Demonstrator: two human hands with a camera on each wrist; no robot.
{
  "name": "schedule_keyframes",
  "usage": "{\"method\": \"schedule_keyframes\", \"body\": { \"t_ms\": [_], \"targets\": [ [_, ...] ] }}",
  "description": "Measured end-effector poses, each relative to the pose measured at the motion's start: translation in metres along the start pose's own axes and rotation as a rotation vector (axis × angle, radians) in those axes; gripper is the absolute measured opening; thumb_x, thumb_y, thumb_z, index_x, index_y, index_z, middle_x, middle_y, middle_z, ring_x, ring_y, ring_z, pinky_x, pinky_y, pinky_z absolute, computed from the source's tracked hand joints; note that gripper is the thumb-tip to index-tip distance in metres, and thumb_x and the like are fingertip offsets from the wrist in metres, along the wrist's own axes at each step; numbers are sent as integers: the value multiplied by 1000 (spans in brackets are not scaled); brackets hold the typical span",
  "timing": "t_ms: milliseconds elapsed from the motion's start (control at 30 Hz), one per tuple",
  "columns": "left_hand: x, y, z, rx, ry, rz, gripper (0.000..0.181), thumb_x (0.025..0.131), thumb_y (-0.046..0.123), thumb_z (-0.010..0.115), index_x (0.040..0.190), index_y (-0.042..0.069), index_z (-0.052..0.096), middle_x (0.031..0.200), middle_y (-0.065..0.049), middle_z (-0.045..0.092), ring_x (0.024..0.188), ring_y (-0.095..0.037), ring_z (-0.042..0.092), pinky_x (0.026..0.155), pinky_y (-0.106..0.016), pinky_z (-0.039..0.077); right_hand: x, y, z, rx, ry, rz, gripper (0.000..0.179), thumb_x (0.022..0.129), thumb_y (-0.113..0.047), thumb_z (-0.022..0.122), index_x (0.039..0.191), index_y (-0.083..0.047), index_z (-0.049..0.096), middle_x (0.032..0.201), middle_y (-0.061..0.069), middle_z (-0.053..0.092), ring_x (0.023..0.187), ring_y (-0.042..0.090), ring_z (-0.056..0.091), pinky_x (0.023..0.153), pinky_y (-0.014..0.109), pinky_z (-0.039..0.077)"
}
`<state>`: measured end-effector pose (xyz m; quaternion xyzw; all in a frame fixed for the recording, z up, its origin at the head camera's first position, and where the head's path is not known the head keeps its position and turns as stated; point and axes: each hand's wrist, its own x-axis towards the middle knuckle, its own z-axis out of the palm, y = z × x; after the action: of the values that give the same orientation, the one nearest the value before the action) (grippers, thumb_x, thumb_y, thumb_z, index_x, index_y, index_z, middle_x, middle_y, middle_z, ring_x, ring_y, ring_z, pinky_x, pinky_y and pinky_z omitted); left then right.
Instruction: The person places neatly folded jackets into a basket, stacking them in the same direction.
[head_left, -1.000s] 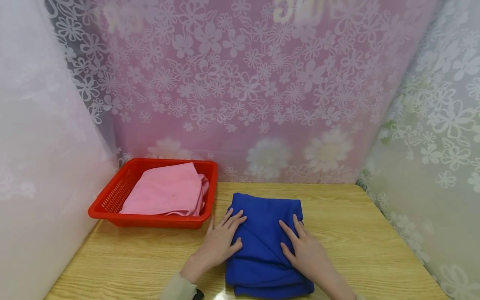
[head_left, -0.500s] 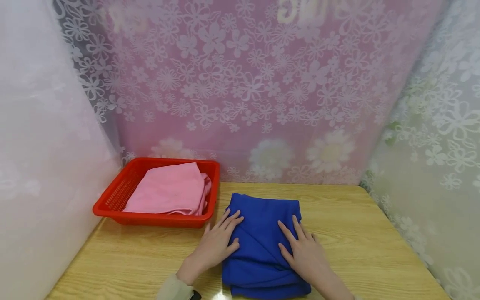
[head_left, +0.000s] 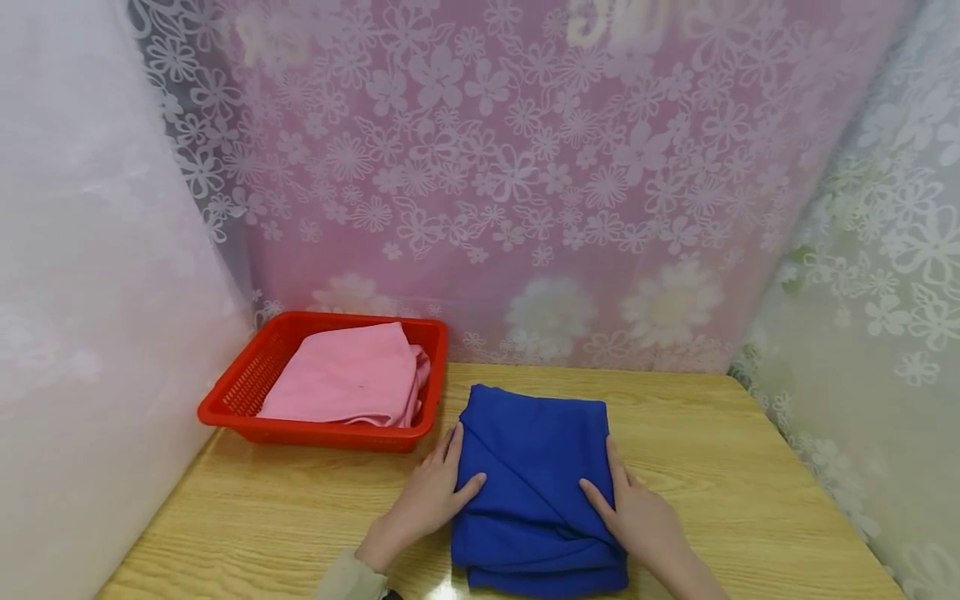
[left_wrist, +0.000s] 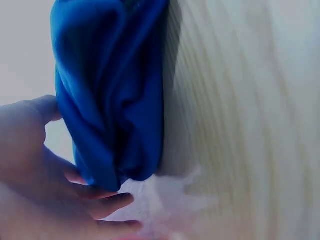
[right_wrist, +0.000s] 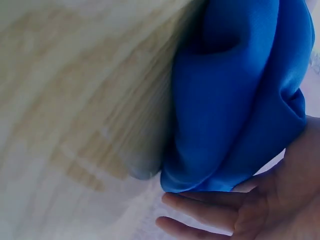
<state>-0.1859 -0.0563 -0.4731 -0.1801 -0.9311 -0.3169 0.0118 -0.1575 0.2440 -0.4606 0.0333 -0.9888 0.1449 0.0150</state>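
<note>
A folded blue cloth (head_left: 536, 483) lies on the wooden table, its layers bunched in loose folds at the near end. My left hand (head_left: 426, 497) touches its left side, thumb on top and fingers along the edge. In the left wrist view, the fingers of the left hand (left_wrist: 55, 185) are spread and mostly straight beside the blue cloth (left_wrist: 110, 90). On the right edge rests my right hand (head_left: 645, 518), with its thumb on the upper layer. The right wrist view has straight fingers (right_wrist: 205, 210) at the end of the folds.
A red plastic basket (head_left: 322, 433) stands at the back left, with a folded pink cloth (head_left: 341, 375) inside. Floral curtains (head_left: 487, 167) enclose the table (head_left: 750, 500) at the back and both sides.
Both hands have slid from the top of the blue cloth outward to its side edges, leaving the thumbs on top. The head view has shifted slightly left.
</note>
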Motion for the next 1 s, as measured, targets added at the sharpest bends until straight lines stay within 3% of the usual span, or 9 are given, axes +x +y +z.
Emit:
{"method": "schedule_keyframes", "body": {
  "t_ms": [100,167,333,600,767,867,1000],
  "targets": [
    [1,2,4,-102,-26,-39,88,100,46,59,159,-5,17,157,-31,33,140,-49,40,110,-65,36,2,3,1,63,-47,36,90,100,-58,52,161,-1,19,95,28,70,61,29,65,52,40,50],
    [3,4,6,-146,-35,-71,90,100,47,59,160,-4,16,155,-31,34,140,-49,40,111,-64,35,3,3,0,109,-66,40,91,100,-58,52,161,-1,17,93,26,71,61,27,65,54,41,51],
    [7,8,9,-178,-20,-135,91,98,47,62,159,-4,17,152,-33,37,137,-52,41,110,-68,33,5,1,1,185,-77,20,90,101,-54,54,159,3,17,129,41,57,82,41,71,74,53,56],
    [9,15,17,-198,79,-232,87,93,44,71,156,3,27,132,-37,50,116,-53,54,98,-68,44,4,-5,4,218,-45,5,92,99,-49,60,159,5,16,138,42,48,97,49,68,83,59,54],
    [13,27,19,-107,171,-195,80,90,34,75,151,2,34,120,-36,58,98,-50,63,89,-64,51,2,-14,1,262,-15,-1,98,95,-48,66,158,7,15,145,41,41,114,53,61,91,60,52],
    [14,38,17,-79,232,-172,75,88,25,77,148,4,38,117,-33,60,89,-48,65,83,-61,54,2,-19,-3,302,10,-13,93,95,-37,70,157,8,17,144,42,42,116,54,59,92,61,52],
    [12,50,9,-90,259,-154,72,87,21,77,147,7,41,118,-29,61,84,-44,65,79,-59,56,0,-23,-12,345,39,-19,83,95,-22,70,157,7,22,140,42,47,116,54,59,93,62,51]
  ]
}}
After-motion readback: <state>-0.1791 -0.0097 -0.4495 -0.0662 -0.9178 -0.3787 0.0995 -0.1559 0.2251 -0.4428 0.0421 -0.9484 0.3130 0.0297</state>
